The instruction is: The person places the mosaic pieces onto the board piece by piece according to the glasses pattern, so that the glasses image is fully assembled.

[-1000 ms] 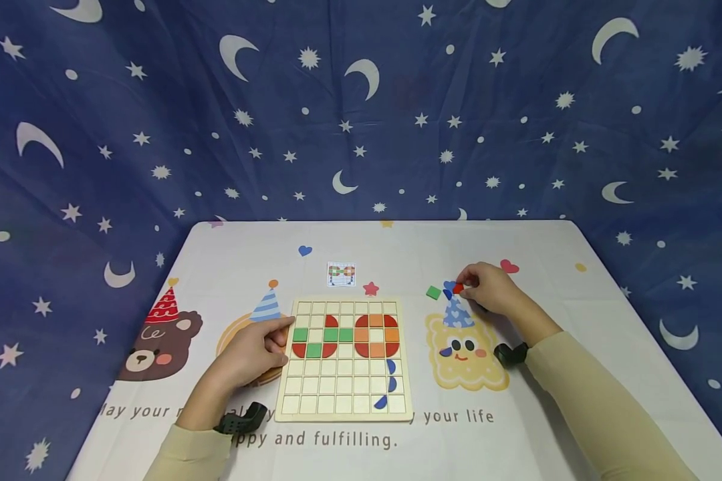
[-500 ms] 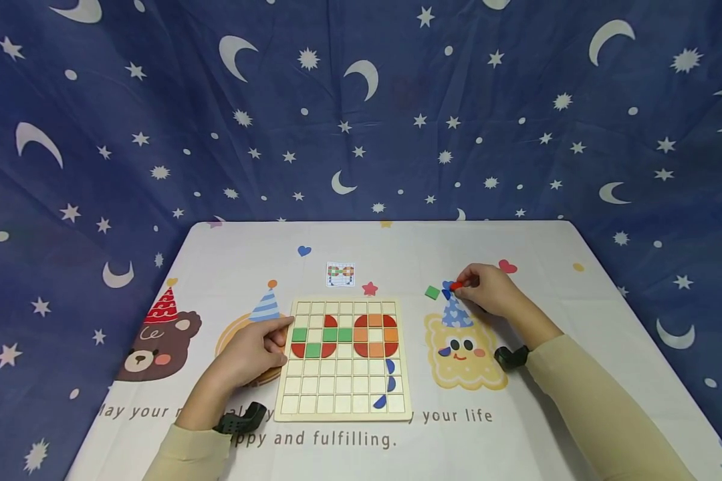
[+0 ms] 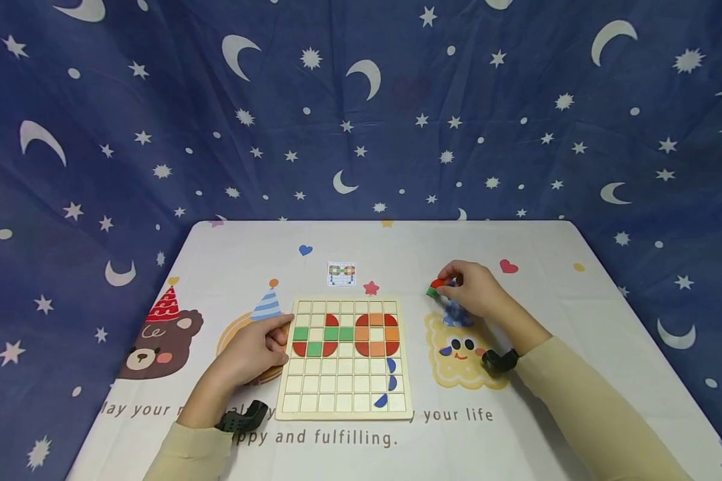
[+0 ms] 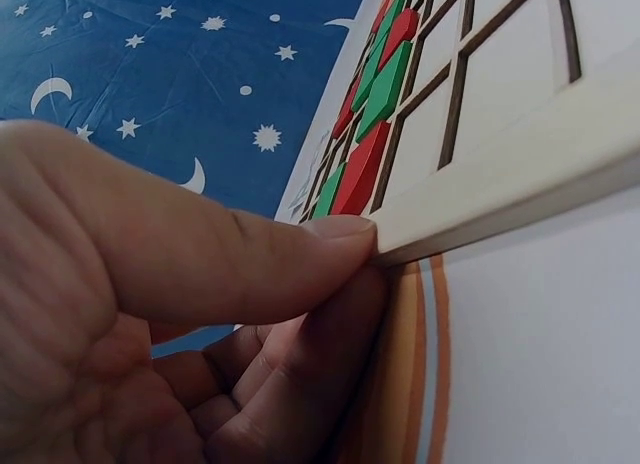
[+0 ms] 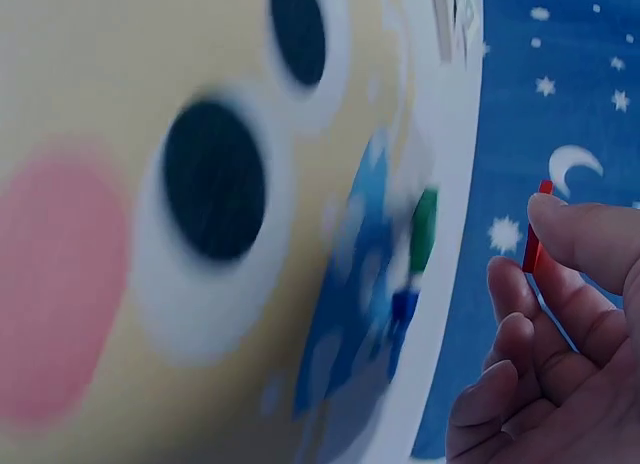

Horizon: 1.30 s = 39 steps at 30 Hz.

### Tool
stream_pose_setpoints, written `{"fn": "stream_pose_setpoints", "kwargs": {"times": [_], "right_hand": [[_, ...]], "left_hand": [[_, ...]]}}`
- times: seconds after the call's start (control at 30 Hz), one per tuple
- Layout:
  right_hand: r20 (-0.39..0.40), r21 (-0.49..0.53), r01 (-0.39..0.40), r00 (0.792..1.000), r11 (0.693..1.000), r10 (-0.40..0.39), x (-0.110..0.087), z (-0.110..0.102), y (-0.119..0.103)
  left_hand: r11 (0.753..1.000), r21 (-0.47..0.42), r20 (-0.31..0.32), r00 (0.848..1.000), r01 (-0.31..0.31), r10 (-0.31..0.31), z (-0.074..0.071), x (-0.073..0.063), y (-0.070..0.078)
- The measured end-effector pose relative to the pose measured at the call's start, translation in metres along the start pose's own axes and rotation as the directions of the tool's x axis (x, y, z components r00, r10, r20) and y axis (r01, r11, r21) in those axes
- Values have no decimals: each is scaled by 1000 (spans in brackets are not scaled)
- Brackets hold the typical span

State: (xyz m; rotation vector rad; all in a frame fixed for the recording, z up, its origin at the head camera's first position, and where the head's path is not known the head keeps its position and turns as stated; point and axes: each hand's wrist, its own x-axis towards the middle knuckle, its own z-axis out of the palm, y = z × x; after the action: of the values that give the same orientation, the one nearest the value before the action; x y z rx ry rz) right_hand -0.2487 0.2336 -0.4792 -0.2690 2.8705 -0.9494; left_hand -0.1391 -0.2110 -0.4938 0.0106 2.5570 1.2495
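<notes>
My left hand [image 3: 259, 349] holds the left edge of a pale wooden grid board [image 3: 344, 412], its thumb at the rim in the left wrist view and the other fingers bent beside it. Red, green, orange and blue tiles sit in several of the board's cells. To the right, my right hand [image 3: 472, 288] pinches a small red tile [image 5: 538, 224] between thumb and index finger. A green square tile [image 3: 432, 292] lies right by its fingertips. In the right wrist view, a blue tile [image 5: 404, 304] shows near the green one.
Behind the board lies a small pattern card [image 3: 341, 274]. A blue half-round tile [image 3: 446, 351] rests on the printed biscuit face [image 3: 464, 374] at right. The tablecloth [image 3: 247, 247] carries printed pictures, and a blue starry curtain [image 3: 397, 133] stands behind.
My right hand has moved left with the red tile, from over the blue tile to the green square tile. My left hand stays at the board's left edge.
</notes>
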Motion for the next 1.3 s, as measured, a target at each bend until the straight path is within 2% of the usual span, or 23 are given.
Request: {"fn": "stream_pose_setpoints", "kwargs": {"times": [0.27, 0.63, 0.9, 1.3], "right_hand": [[37, 35, 72, 997, 997, -73, -3, 18, -31], [114, 109, 111, 986, 988, -123, 4, 54, -90], [135, 165, 144, 977, 976, -167, 8, 75, -121], [219, 143, 266, 931, 953, -292, 19, 108, -159]], "left_hand": [[1000, 2, 2, 1000, -8, 8, 0, 1, 0], [1000, 0, 3, 1000, 2, -2, 0, 1, -1], [1000, -5, 9, 1000, 8, -8, 3, 2, 2], [1000, -6, 20, 1000, 8, -8, -2, 3, -1]]}}
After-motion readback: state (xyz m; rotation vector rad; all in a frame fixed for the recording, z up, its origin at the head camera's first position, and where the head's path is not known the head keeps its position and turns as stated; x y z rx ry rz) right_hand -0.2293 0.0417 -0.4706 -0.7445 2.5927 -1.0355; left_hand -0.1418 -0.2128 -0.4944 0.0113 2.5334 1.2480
